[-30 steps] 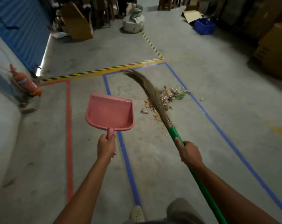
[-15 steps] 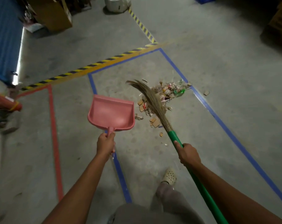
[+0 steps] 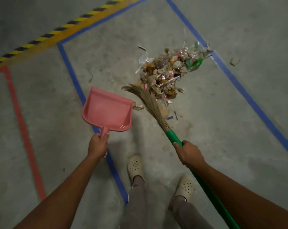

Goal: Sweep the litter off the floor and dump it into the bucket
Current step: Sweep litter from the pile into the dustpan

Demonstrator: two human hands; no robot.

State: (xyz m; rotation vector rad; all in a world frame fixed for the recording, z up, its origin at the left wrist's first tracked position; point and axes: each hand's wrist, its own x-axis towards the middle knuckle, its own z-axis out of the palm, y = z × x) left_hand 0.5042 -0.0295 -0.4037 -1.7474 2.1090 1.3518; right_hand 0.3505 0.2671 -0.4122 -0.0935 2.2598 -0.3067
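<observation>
two hands are at work. the left hand (image 3: 98, 144) is clenched round the short stem of a pink dustpan (image 3: 107, 111), which is held out in front with its open mouth facing away from the person; whether its lip touches the floor (image 3: 222, 113) cannot be told. the right hand (image 3: 190, 153) is wrapped round the green handle of a broom (image 3: 173, 136), near where the handle meets the bristles (image 3: 150, 104). the rest of the handle runs back under the right forearm.

the bristles sweep up and to the left, and their tips curl just at the near edge of the litter (image 3: 166, 75). the litter is a loose heap of paper scraps, wrappers, clear plastic and a green piece. it lies on the concrete inside a box of blue tape (image 3: 70, 66), and its far right end reaches the blue line. a few scraps lie apart from the heap, just beside the dustpan's right corner and the bristles. one small scrap (image 3: 234, 61) sits outside the blue line.

a red tape (image 3: 19, 113) outline lies to the left, and a yellow-and-black stripe (image 3: 57, 33) crosses the top left. two pale perforated shoes (image 3: 135, 166) stand between the arms.
</observation>
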